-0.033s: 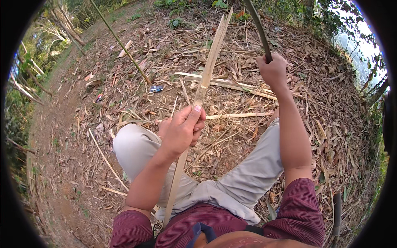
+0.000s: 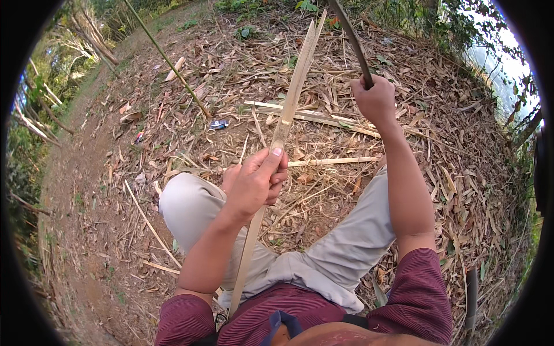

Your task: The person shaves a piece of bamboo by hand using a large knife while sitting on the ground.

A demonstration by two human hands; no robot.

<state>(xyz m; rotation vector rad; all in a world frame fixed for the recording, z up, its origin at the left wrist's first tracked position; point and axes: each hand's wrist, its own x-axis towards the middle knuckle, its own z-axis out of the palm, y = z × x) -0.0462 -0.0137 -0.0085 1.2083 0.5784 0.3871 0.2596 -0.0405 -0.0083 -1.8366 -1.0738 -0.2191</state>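
The person sits on the ground with knees apart, and the left hand (image 2: pixel 249 183) is clamped around a long pale strip (image 2: pixel 296 83), which looks like split bamboo. The thumb lies flat along the upper face of this strip, and the other fingers are curled under it. The strip is between the knees: its near end is by the waist, and its far end, which is divided into two sharp points, is directed forward, away from the body. The right hand (image 2: pixel 376 99) is closed in a fist around a dark, narrow tool (image 2: pixel 354 40), raised forward on the right; its far part goes out of view at the top. In this view the tool passes close to the split points, but I cannot tell the real gap. Beyond the left hand, several cut strips (image 2: pixel 326 119) lie on dry leaves (image 2: pixel 450 130), and a small blue wrapper (image 2: pixel 219 124) lies near a thin green stem (image 2: pixel 167 60).
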